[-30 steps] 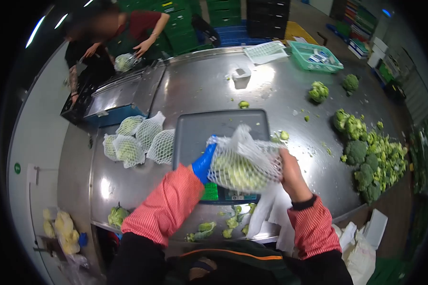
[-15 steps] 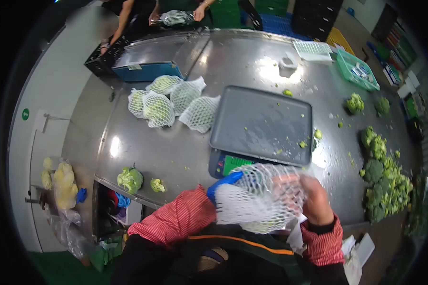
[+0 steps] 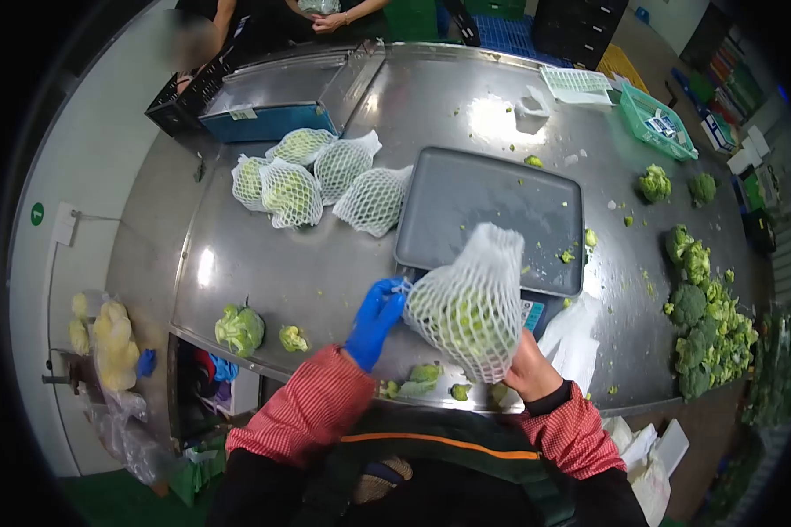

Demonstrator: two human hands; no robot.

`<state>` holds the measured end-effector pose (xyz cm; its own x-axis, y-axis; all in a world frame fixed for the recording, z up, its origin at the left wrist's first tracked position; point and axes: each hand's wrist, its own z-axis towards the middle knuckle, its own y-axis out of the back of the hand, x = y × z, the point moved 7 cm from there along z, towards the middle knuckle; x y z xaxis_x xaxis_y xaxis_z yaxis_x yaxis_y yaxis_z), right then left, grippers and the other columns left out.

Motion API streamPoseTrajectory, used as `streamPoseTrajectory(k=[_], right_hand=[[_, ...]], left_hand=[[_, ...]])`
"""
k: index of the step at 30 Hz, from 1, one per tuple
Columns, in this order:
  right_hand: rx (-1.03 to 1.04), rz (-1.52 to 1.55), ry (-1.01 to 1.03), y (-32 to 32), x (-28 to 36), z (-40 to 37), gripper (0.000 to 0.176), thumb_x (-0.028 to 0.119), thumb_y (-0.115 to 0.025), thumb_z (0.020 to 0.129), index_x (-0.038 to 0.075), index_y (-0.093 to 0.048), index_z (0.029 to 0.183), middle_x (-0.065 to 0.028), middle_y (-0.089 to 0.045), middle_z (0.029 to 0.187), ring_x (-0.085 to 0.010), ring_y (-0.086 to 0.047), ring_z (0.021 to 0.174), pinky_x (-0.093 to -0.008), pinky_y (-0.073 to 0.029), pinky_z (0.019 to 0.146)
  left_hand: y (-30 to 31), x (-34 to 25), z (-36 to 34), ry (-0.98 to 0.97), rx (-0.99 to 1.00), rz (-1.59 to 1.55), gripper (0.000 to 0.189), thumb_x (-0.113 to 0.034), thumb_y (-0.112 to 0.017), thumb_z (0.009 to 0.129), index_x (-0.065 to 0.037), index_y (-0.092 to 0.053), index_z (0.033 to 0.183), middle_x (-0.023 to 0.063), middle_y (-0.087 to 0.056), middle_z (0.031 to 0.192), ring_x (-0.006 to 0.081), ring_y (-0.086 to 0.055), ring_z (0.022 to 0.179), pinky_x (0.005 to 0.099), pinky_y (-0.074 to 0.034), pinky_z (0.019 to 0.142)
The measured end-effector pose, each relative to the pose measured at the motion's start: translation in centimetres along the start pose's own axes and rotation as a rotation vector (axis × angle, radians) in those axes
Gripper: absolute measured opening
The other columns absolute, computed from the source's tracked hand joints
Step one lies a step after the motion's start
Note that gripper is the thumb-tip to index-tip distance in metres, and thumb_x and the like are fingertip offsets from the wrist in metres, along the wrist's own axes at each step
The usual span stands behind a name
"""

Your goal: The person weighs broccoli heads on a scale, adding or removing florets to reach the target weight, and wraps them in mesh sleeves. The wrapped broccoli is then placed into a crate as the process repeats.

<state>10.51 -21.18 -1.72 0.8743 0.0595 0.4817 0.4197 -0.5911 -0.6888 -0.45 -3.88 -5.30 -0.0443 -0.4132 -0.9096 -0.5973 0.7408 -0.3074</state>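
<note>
A broccoli head in a white foam net point(image 3: 470, 312) is held up in front of the scale, its loose net end pointing away from me. My right hand point(image 3: 533, 369), bare, grips it from below on the right. On its left side, my blue-gloved left hand point(image 3: 376, 321) has its fingers together at the net's edge, pinching it. Behind stands the scale's grey tray point(image 3: 439, 237), dotted with crumbs; the netted broccoli partly covers the scale's panel point(image 3: 531, 313). Flat white net sleeves point(image 3: 573, 338) lie right of my right hand. Broccoli scraps point(image 3: 424, 376) lie at the near edge.
Several netted heads point(image 3: 292, 195) sit left of the tray. A trimmed head point(image 3: 240, 330) and a floret point(image 3: 293, 338) lie nearer. Bare broccoli point(image 3: 707, 325) is piled at right, with a green basket point(image 3: 655, 123) beyond. Across the table, a person's hands point(image 3: 330, 22) hold a wrapped item.
The net now covers the broccoli, which has risen and turned with its net end away from me. My left hand has moved from inside or behind the net to its left edge.
</note>
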Motion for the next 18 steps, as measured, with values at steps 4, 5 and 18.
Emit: streamPoseTrajectory(k=[4, 5, 18], right_hand=[[0.172, -0.183, 0.015, -6.1, -1.4, 6.9, 0.048, 0.039, -0.036, 0.100, 0.001, -0.051, 0.124, -0.0112, -0.062, 0.111, -0.0184, -0.064, 0.092, -0.0307, -0.053, 0.077], [0.173, -0.235, -0.033, -6.8, -1.4, 7.8, 0.050, 0.043, -0.037, 0.099, 0.001, -0.055, 0.119, -0.0100, -0.066, 0.101, -0.0160, -0.066, 0.080, -0.0294, -0.055, 0.066], [-0.809, -1.305, 0.726, 10.0, 15.1, -5.6, 0.033, 0.030, -0.056, 0.087, 0.006, -0.056, 0.109, -0.0178, -0.065, 0.090, -0.0353, -0.063, 0.082, -0.0430, -0.049, 0.072]], left_hand=[[3.7, -2.1, 2.6, -0.279, -0.005, -0.152, 0.047, -0.021, -0.052, 0.093, -0.003, -0.039, 0.134, 0.0145, -0.049, 0.130, 0.0274, -0.047, 0.122, 0.0416, -0.038, 0.105], [3.1, -4.1, 1.5, -0.199, 0.294, -0.489, 0.045, -0.026, -0.045, 0.096, -0.003, -0.039, 0.134, 0.0163, -0.045, 0.134, 0.0283, -0.042, 0.126, 0.0431, -0.035, 0.107], [22.5, 2.0, 7.6, 0.443, -0.600, -0.350, 0.058, -0.040, -0.061, 0.087, -0.005, -0.046, 0.132, 0.0119, -0.055, 0.126, 0.0284, -0.054, 0.113, 0.0406, -0.044, 0.096]])
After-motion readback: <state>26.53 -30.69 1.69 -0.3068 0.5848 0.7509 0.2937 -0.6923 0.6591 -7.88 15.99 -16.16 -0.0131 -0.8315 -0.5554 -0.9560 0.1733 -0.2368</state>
